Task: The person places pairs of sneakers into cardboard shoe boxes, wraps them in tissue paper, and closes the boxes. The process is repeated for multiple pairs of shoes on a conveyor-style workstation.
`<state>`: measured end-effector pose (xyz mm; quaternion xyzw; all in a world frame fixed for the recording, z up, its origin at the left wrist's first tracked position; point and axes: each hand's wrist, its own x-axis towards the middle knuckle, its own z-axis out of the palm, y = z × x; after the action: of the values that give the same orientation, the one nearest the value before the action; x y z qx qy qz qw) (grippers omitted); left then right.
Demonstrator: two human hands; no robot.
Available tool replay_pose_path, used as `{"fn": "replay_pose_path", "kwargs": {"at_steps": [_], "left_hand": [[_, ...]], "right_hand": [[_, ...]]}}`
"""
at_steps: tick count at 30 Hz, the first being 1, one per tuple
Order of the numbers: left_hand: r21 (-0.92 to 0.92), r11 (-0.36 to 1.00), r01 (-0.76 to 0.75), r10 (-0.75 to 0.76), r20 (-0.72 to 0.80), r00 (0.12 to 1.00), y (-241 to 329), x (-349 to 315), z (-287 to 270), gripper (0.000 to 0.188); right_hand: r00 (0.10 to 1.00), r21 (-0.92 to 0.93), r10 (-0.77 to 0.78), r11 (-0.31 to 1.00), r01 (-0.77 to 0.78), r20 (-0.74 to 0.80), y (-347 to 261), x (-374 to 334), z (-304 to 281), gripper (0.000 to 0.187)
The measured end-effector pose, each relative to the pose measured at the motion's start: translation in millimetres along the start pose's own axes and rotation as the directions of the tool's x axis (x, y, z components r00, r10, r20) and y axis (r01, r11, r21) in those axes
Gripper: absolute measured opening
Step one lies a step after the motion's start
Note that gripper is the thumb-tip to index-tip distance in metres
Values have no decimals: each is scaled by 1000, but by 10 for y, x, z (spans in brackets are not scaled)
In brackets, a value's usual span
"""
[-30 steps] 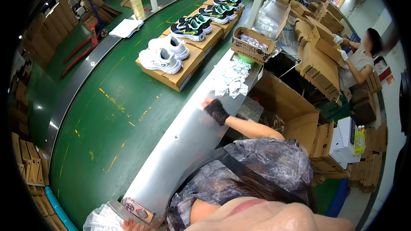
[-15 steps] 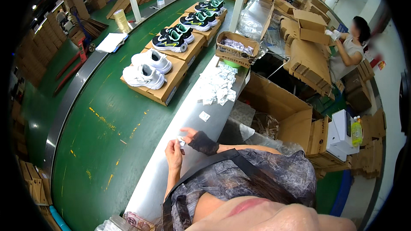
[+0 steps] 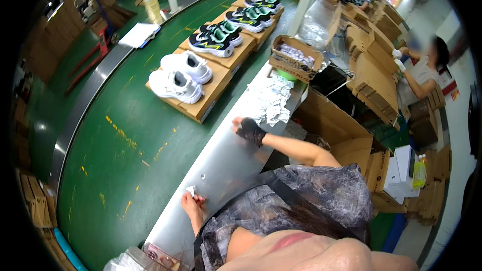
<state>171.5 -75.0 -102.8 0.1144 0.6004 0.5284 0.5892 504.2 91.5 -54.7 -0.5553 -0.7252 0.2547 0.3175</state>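
My left hand (image 3: 192, 204) pinches a small white packet (image 3: 191, 190) above the metal worktop's (image 3: 213, 163) near part. Farther up the worktop is my right hand (image 3: 248, 130), in a black fingerless glove. Its fingertips point left and are slightly blurred, so whether they hold anything is unclear. Just beyond this hand lies a loose pile of small white packets (image 3: 271, 98). Behind the pile, an open cardboard carton (image 3: 296, 68) containing more small packets rests on a green container (image 3: 286, 75).
Left of the worktop runs a green conveyor (image 3: 115, 170). White sneakers (image 3: 175, 86) and several black sneakers (image 3: 216, 40) sit on shoeboxes there. A large open carton (image 3: 334, 120) stands right of the worktop. Another person (image 3: 419, 78) handles cardboard at the right.
My right hand has parted from my left and moved forward toward the pile. My left hand has drawn back with the packet. The lone packet on the worktop is no longer visible.
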Motion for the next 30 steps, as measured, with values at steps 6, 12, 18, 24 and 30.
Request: {"fn": "replay_pose_path", "kwargs": {"at_steps": [6, 12, 18, 24, 30], "left_hand": [[77, 997, 6, 0, -82, 997, 141, -21, 173, 20], [40, 999, -30, 34, -82, 996, 145, -102, 41, 23], [19, 999, -26, 27, -52, 998, 126, -60, 71, 21], [283, 834, -474, 538, -228, 811, 802, -141, 17, 19], [337, 641, -690, 736, -14, 677, 1531, -113, 539, 19]], "right_hand": [[815, -260, -574, 801, 539, -79, -639, 1269, -265, 54], [930, -493, -156, 812, 312, 333, -1235, 1980, -321, 65], [907, -259, -170, 924, 283, 384, -970, 2137, -66, 54], [736, 225, -552, 833, 505, 391, -1028, 959, -60, 32], [280, 201, -424, 791, 578, 861, -1361, -141, 87, 31]]}}
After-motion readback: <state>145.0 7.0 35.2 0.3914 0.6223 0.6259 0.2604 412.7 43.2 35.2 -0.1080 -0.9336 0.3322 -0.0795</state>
